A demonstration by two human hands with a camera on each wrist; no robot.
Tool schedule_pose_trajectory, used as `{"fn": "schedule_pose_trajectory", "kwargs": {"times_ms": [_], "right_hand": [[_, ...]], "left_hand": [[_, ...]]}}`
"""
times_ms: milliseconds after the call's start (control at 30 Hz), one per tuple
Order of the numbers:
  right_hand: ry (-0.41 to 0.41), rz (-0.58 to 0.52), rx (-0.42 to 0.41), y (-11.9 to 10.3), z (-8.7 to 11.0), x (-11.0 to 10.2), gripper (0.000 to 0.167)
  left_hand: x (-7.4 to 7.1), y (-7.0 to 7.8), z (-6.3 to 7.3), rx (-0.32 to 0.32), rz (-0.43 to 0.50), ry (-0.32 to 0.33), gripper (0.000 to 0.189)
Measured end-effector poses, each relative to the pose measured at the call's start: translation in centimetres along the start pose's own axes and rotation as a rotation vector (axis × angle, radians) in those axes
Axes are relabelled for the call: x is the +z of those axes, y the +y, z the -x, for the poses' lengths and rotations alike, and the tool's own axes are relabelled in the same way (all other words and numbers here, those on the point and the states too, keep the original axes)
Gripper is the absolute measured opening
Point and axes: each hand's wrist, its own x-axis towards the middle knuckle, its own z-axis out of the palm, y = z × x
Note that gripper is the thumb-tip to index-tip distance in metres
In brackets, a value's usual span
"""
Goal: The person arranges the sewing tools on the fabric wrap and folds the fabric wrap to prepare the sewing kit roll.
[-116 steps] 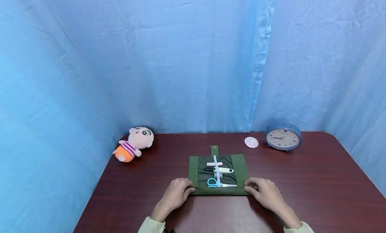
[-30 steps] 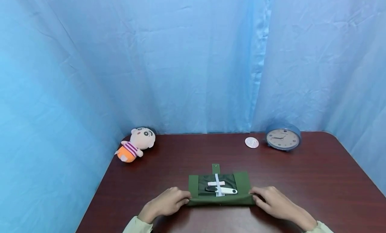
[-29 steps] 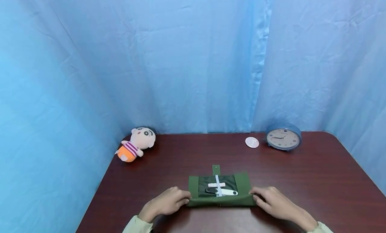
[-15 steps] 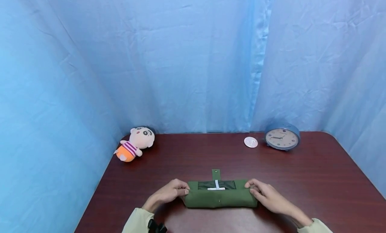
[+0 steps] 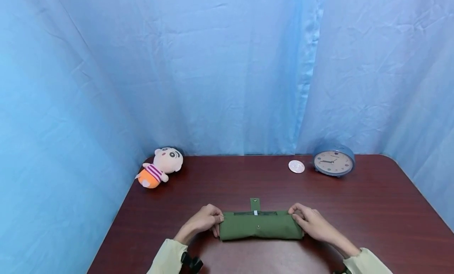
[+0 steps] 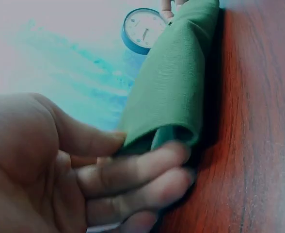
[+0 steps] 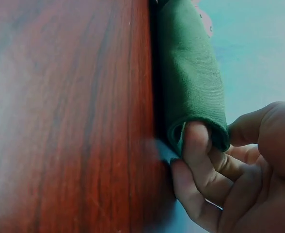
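Note:
A green fabric roll-up pouch (image 5: 241,226) lies mostly rolled on the table, with a metal snap on its front face. From its far side sticks a strap (image 5: 255,204) with a snap, flat on the table. Only a thin strip of dark lining and a bit of white elastic (image 5: 255,213) still show; the tools inside are hidden. My left hand (image 5: 203,219) pinches the roll's left end, thumb on top and fingers at the open end in the left wrist view. At the right end my right hand (image 5: 313,225) grips it, one fingertip inside the rolled end (image 7: 193,73).
On the dark red wooden table (image 5: 372,211), a plush doll (image 5: 157,167) lies at the back left. A round white disc (image 5: 296,166) and a blue alarm clock (image 5: 333,161) are at the back right. Blue curtains (image 5: 227,77) hang behind and at the sides.
Both hands have rolled the pouch away from me, from half unrolled to a narrow roll. The scissors, the white-handled tool and the small white stick went out of sight inside it.

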Motion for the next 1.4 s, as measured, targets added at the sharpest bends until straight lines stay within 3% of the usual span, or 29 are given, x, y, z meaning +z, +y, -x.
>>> {"fn": "schedule_pose_trajectory", "kwargs": {"times_ms": [200,567,800,933,1033,1133,1267,1333,1400], "right_hand": [[0.006,0.038,0.019,0.0,-0.2,0.3,0.007],[0.124,0.202,0.011,-0.1,-0.8,0.8,0.01],[0.128,0.306,0.062,-0.6,-1.0,0.9,0.013],[0.129,0.376,0.104,-0.9,-1.0,0.8,0.018],[0.152,0.417,0.05,-1.0,-1.1,0.9,0.022],[0.203,0.473,-0.15,-0.7,-1.3,1.2,0.027],[0.276,0.602,-0.443,-0.3,-1.4,1.6,0.029],[0.281,0.65,-0.495,-0.4,-1.2,1.5,0.027],[0.272,0.686,-0.496,-0.8,-0.9,1.3,0.023]], "left_hand": [[0.3,0.3,-0.1,-0.046,-0.105,0.066,0.025],[1.0,0.8,-0.5,-0.112,-0.192,0.149,0.037],[1.4,1.1,-0.7,-0.119,-0.234,0.188,0.037],[1.7,1.1,-0.8,-0.112,-0.322,0.217,0.046],[1.8,1.1,-0.7,-0.1,-0.436,0.262,0.042],[1.9,0.9,-0.9,0.002,-0.564,0.315,0.032],[2.2,0.6,-1.3,0.27,-0.688,0.262,0.025],[2.2,0.5,-1.4,0.388,-0.721,0.202,0.027],[2.2,0.5,-1.4,0.456,-0.747,0.159,0.028]]}}
